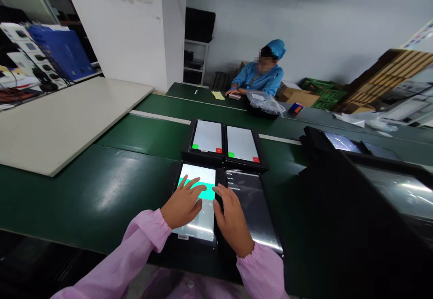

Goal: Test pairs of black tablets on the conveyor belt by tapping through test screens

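A lit tablet (203, 218) with a white, teal and grey screen lies nearest me, left of centre. Over its left part is my left hand (184, 202), fingers spread and holding nothing. My right hand (232, 220) hovers at its right edge, partly over the neighbouring dark-screened tablet (252, 209), with fingers apart and nothing held. Whether any fingertip touches glass, I cannot tell. Behind these stand two tablets with pale screens, one on the left (208, 134) and one on the right (241, 143), each showing green and red corner squares.
All this rests on a green table (135, 190). A pale board (74, 114) lies at the left. More screens in black trays (372, 200) occupy the right. Across the table sits a person in blue (262, 80), near a plastic-wrapped item (265, 103).
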Demonstrator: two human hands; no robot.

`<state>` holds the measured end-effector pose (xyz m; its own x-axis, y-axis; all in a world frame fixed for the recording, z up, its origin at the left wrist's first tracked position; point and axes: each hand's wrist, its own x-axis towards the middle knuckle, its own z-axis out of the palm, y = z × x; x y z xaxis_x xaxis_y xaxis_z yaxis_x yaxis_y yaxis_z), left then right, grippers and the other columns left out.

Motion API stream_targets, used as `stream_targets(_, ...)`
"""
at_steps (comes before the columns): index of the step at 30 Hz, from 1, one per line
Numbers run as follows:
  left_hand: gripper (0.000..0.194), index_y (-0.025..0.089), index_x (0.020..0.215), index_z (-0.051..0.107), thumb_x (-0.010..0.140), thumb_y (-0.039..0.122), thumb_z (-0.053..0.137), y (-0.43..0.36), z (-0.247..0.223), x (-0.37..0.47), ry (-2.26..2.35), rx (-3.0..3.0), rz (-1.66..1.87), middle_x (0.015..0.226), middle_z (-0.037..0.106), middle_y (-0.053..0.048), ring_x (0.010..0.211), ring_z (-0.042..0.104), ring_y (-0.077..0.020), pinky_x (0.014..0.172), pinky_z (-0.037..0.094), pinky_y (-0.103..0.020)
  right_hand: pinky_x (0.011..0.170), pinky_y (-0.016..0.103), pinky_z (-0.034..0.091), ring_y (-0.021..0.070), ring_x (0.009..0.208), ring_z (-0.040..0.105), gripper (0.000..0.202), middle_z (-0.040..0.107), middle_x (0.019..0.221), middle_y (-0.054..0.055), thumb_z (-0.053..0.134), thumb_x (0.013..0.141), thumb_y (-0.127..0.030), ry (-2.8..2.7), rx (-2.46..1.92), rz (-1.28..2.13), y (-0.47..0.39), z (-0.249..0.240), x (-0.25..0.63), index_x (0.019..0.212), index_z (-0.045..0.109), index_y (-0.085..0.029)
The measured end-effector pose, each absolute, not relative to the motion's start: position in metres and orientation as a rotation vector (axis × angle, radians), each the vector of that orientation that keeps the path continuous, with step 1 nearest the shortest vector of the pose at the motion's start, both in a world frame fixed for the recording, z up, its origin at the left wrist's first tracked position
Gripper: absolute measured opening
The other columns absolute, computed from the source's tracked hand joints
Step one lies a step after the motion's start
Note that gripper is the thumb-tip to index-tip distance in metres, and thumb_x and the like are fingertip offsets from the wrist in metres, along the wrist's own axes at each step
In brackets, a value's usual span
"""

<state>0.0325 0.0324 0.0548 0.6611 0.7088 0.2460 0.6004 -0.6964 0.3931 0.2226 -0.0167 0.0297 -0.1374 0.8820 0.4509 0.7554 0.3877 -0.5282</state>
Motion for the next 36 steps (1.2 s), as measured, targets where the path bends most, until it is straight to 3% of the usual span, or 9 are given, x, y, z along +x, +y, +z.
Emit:
stream_targets(14, 0.048, 0.023, 0.137, 0.045, 0.091, 0.013, 0.043, -0.003, 0.058, -0.020, 1.342, 2.431, 0.744, 0.130, 0.061, -0.007, 0.135, 0.045, -0.0247, 0.120, 0.025, -0.056, 0.109, 0.052, 0.042, 0.0253, 0.125, 0.053, 0.031, 0.062, 0.126, 0.010, 0.043, 0.100, -0.021, -1.972, -1.346, 0.352, -0.037, 0.036, 0.205, 0.129, 0.052, -0.020)
stream_targets(20, 0.045, 0.022, 0.134, 0.045, 0.091, 0.012, 0.041, -0.016, 0.045, -0.026, 1.358, 2.425, 0.764, 0.132, 0.060, -0.007, 0.138, 0.041, -0.0240, 0.121, 0.021, -0.055, 0.113, 0.060, 0.033, 0.0295, 0.132, 0.047, 0.036, 0.062, 0.129, 0.010, 0.042, 0.097, -0.015, -2.147, -1.259, 0.380, -0.037, 0.036, 0.175, 0.131, 0.052, -0.018)
stream_targets(24, 0.039, 0.023, 0.130, 0.048, 0.092, 0.014, 0.041, -0.017, 0.042, -0.023, 1.354, 2.392, 0.696, 0.130, 0.061, -0.006, 0.138, 0.041, -0.0245, 0.121, 0.022, -0.056, 0.114, 0.059, 0.030, 0.0269, 0.130, 0.049, 0.033, 0.063, 0.125, 0.011, 0.038, 0.100, -0.020, -2.016, -1.358, 0.308, -0.031, 0.033, 0.190, 0.129, 0.052, -0.018)
stream_targets(31, 0.041, 0.025, 0.137, 0.042, 0.096, 0.020, 0.041, -0.028, 0.037, -0.022, 1.440, 2.187, 0.857, 0.140, 0.053, -0.008, 0.141, 0.037, -0.0252, 0.121, 0.023, -0.053, 0.114, 0.057, 0.031, 0.0275, 0.130, 0.049, 0.032, 0.064, 0.122, 0.013, 0.039, 0.100, -0.023, -1.930, -1.448, 0.271, -0.023, 0.031, 0.201, 0.128, 0.054, -0.016)
stream_targets(36, 0.044, 0.025, 0.142, 0.039, 0.098, 0.029, 0.045, -0.045, 0.025, -0.024, 1.564, 1.958, 0.963, 0.148, 0.043, -0.011, 0.140, 0.038, -0.0272, 0.116, 0.034, -0.051, 0.113, 0.057, 0.032, 0.0283, 0.128, 0.050, 0.033, 0.064, 0.121, 0.014, 0.037, 0.100, -0.022, -1.926, -1.515, 0.193, -0.024, 0.031, 0.202, 0.127, 0.054, -0.014)
